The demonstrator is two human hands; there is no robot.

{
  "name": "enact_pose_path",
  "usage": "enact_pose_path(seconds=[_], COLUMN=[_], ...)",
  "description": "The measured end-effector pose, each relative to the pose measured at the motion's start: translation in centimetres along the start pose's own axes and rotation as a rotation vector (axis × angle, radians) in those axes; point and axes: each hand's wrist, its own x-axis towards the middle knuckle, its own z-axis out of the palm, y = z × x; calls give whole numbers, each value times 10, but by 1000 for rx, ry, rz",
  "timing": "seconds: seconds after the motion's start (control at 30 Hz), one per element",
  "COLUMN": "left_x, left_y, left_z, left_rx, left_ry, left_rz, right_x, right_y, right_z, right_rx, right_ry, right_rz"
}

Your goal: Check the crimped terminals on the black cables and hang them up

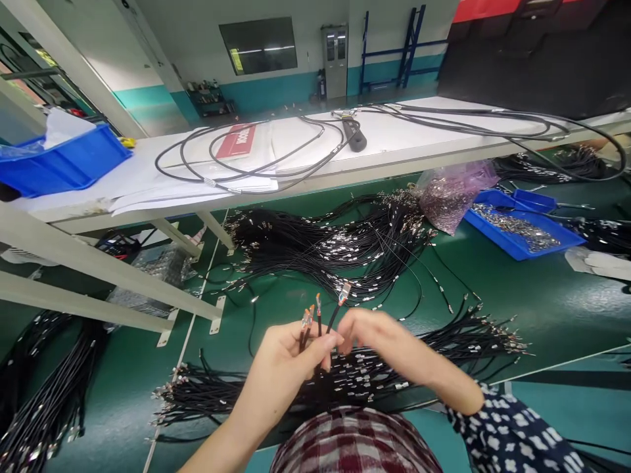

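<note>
Wires (335, 315), metal tips (346, 290) seemingly on, are pinched in the left hand (283, 368) above the table (582, 302), the right hand (369, 330) is half curled beside them, its hold hidden, and piles (325, 243) are left below.

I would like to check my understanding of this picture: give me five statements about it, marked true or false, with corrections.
1. The left hand holds several black cables. True.
2. The right hand rests on the white shelf. False: the right hand is close beside the left one, over the green table.
3. The blue tray on the green table contains small metal parts. True.
4. The purplish bag stands on the white shelf. False: the bag lies on the green table.
5. A blue bin is at the left of the white shelf. True.
</note>
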Motion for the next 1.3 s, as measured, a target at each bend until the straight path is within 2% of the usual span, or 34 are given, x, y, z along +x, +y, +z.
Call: enact_pose_path(seconds=[0.07,0.2,0.27,0.47,0.73,0.83,0.97,1.13,1.3], left_x=[-4,-10,-12,-17,-19,-23,-23,-14,-11], left_y=[1,3,3,-3,-10,-10,-8,-5,-4], left_z=[0,5,7,9,7,10,15,13,9], left_rx=[59,104,106,98,112,36,-21,73,234], left_ry=[32,61,64,98,58,33,71,224,215], left_rz=[25,17,23,65,48,74,66,84,174], right_x=[2,7,11,18,17,16,16,20,27], right_y=[-21,-49,-54,-48,-44,-44,-42,-35,-32], right_z=[-17,-23,-19,-18,-23,-25,-20,-4,7], right_rx=[-58,-176,-143,18,10,-46,-93,274,451], right_ry=[136,175,146,-105,-110,-54,155,267,257], right_rz=[-65,-94,-93,-130,-175,-184,-173,-98,-100])
